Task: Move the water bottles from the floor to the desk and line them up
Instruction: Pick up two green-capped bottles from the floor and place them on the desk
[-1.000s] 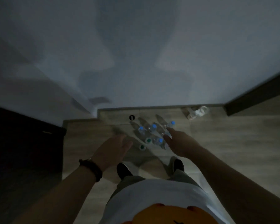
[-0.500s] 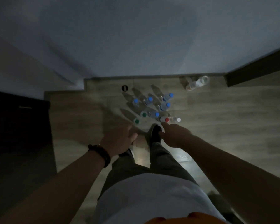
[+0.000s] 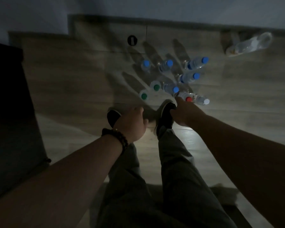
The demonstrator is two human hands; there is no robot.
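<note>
Dimly lit, the bottles [image 3: 167, 65] are standing clustered on the floor [image 3: 72, 79] in the upper centre of the frame. Five have blue caps, two green-capped ones [image 3: 156, 87] are at the cluster's left, and a red-capped bottle [image 3: 189, 99] and a white-capped one [image 3: 203, 100] are at its lower right. Another bottle [image 3: 250, 45] is lying on its side at the upper right, by the wall. The left hand [image 3: 133, 122], with a beaded bracelet [image 3: 120, 139] on its wrist, is hovering at centre with fingers loosely curled, holding nothing. The right hand [image 3: 183, 112] is stretching forward, fingers extended toward the red-capped bottle; whether they are touching it cannot be told. Dark shoes [image 3: 165, 116] are showing beneath both hands.
</note>
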